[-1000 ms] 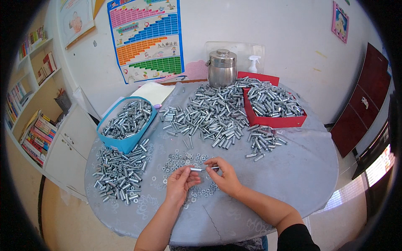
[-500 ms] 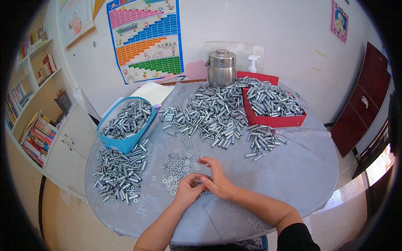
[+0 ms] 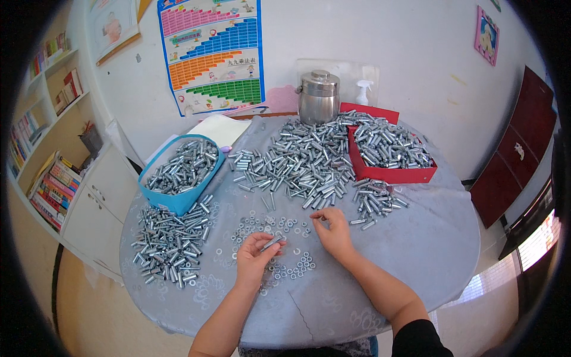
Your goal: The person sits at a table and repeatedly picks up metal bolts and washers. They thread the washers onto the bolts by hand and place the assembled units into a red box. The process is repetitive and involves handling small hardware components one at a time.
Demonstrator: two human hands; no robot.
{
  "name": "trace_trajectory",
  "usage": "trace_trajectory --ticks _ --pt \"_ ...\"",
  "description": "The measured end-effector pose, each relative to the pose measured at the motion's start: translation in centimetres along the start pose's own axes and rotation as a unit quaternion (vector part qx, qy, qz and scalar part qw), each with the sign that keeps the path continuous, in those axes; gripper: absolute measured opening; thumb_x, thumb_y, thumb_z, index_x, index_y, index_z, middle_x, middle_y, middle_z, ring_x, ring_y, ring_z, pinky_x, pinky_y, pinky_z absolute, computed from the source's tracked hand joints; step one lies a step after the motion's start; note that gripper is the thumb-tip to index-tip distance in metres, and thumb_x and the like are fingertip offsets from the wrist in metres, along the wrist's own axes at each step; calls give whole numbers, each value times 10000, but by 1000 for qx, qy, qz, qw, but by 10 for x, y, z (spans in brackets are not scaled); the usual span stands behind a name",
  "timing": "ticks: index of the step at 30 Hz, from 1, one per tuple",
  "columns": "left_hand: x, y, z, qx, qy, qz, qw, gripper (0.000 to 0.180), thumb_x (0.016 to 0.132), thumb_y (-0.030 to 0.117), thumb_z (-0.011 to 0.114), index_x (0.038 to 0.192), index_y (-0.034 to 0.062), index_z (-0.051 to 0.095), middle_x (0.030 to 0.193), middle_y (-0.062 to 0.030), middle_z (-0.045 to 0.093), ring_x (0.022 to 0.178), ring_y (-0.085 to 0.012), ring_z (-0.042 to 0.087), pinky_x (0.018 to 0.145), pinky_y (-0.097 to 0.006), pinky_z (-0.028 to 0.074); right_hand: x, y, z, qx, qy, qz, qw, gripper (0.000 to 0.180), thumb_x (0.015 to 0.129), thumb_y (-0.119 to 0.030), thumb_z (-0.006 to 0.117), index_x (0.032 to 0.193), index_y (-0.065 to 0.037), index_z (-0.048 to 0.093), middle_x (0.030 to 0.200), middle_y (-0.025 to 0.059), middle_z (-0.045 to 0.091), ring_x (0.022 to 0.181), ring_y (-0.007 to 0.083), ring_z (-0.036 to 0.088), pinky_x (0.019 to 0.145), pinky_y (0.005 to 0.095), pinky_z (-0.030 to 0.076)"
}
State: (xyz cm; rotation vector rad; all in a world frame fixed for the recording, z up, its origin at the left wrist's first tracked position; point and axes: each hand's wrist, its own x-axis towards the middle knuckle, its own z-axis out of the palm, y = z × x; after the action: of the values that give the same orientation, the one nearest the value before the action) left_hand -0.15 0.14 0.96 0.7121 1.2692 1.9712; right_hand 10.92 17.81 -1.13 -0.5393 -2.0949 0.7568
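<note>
My left hand (image 3: 254, 257) pinches a silvery anchor bolt (image 3: 272, 242) between thumb and fingers, its shank slanting up to the right. Apart from it, my right hand (image 3: 334, 231) hovers to the right with thumb and forefinger brought together; whatever sits between them is too small to make out. Loose hex nuts (image 3: 304, 262) lie on the table between the two hands. Flat washers (image 3: 219, 251) and more small rings spread around and beyond my left hand, which hides some of them.
A blue basket (image 3: 183, 203) full of metal bolts stands at left, with a bolt pile (image 3: 169, 244) in front. Beyond my hands lies a big heap of sleeved bolts (image 3: 309, 160), beside a filled red box (image 3: 395, 174). A steel pot (image 3: 319, 101) stands behind.
My hands were together over the nuts; now they are apart. The right has moved right and its fingers have closed. The left has shifted slightly left and up, showing the anchor bolt.
</note>
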Motion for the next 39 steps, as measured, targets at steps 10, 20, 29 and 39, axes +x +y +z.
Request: trace_trajectory --ticks 10,20,29,39 --pt "-1 1 -2 0 14 -2 1000 155 814 39 573 953 47 506 902 -101 619 861 -183 605 711 -278 491 -2 -9 -9 -118 -145 -105 977 126 669 -176 662 775 -109 651 865 42 576 868 230 518 769 354 387" --pt "1 1 -2 88 5 61 994 307 817 -8 552 1120 28 518 895 -52 595 869 -120 586 720 -198 439 -1 -11 -10 -112 -164 -95 976 130 662 -153 673 764 -98 613 896 50 574 909 239 506 791 351 375" --pt "2 3 -7 116 56 21 991 162 865 88 513 1002 56 432 926 -148 637 654 -81 526 574 -205 453 -4 -25 -4 106 -213 120 964 153 707 -92 697 830 -62 610 782 25 616 734 123 578 679 258 443" --pt "4 2 -8 -49 52 -81 994 170 878 127 508 991 21 439 956 -219 599 750 -211 625 644 -284 536 -20 -35 15 463 -238 205 829 131 769 -29 651 886 -14 595 858 31 618 805 98 583 714 214 463"
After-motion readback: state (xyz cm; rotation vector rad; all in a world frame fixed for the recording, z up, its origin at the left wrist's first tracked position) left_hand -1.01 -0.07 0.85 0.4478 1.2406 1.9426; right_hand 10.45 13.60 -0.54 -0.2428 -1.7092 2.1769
